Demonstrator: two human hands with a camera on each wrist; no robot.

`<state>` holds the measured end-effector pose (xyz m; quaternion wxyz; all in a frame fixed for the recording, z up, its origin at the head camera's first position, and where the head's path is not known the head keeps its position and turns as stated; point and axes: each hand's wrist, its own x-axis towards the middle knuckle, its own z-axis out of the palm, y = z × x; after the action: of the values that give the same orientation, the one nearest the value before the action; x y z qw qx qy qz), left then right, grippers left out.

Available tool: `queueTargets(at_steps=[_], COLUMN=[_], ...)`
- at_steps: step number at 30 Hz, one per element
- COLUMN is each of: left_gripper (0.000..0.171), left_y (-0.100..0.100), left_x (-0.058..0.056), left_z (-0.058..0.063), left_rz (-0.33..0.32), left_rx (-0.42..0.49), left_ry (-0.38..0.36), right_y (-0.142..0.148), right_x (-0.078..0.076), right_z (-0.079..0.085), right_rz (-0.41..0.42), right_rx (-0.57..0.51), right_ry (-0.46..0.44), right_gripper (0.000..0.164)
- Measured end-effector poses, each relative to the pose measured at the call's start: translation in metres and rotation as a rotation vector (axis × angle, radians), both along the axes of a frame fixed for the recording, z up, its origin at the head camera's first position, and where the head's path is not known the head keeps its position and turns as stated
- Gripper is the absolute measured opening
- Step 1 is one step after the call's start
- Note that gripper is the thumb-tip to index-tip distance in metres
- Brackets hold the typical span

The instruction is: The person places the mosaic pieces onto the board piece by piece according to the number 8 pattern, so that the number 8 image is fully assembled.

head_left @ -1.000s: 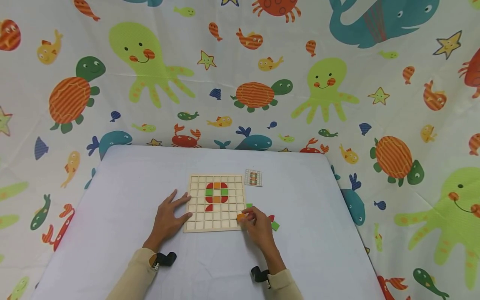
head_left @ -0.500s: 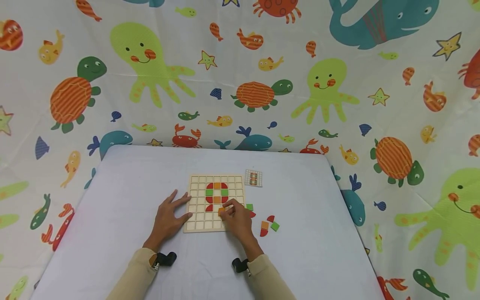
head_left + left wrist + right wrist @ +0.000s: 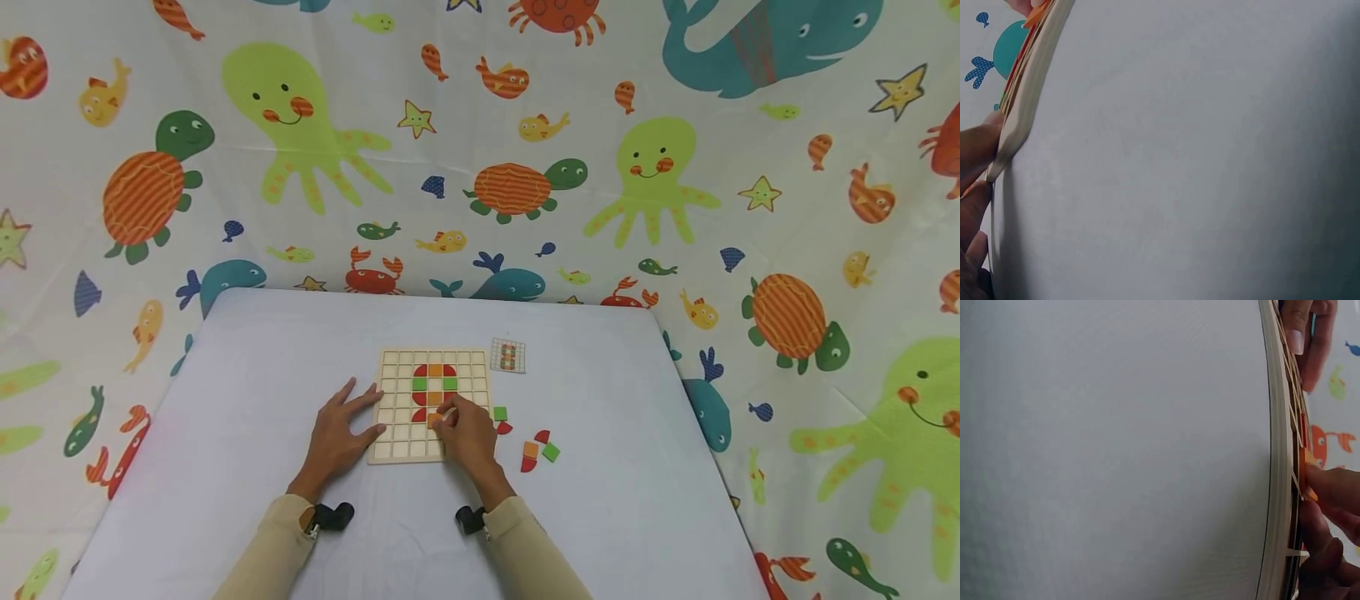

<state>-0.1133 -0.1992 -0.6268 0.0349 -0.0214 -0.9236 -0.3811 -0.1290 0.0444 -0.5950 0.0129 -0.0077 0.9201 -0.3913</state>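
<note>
White table (image 3: 645, 392), left hand (image 3: 336, 435) spread against board (image 3: 402, 451), right hand (image 3: 469, 435) pinching orange tile (image 3: 432, 420)

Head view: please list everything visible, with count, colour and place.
Grid board: 1, pale wood, mid-table
Pattern card: 1, white with print, right of board
Curved pieces: 8 visible, red, five on board, three loose at right
Orange squares: 4, orange, two in board, one loose, one held
Green squares: 4, green, two in board, two loose
Table: 1, white, underneath
Backdrop: 1, white with sea animals, behind
Wrist devices: 2, black, at wrists
Sleeves: 2, beige, on forearms
Left hand: 1, touching board's left edge
Right hand: 1, over board, fingers pinching orange square
</note>
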Motion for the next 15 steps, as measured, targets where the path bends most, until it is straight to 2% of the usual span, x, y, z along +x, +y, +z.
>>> queueTargets(at_steps=[8,15], left_gripper=[0.063,0.063], left_y=[-0.0001,0.0011], left_x=[-0.0008,0.0001], left_z=[0.0002,0.0007], left_rz=[-0.004,-0.005], left_rx=[-0.005,-0.001], left_ry=[0.002,0.014], right_y=[-0.0049,-0.0046], right_x=[-0.0055,-0.0092], right_z=[-0.0023,0.0001], right_rz=[-0.027,-0.012], right_rx=[0.007,0.023], right_ry=[0.042,0.006], right_gripper=[0.011,0.010])
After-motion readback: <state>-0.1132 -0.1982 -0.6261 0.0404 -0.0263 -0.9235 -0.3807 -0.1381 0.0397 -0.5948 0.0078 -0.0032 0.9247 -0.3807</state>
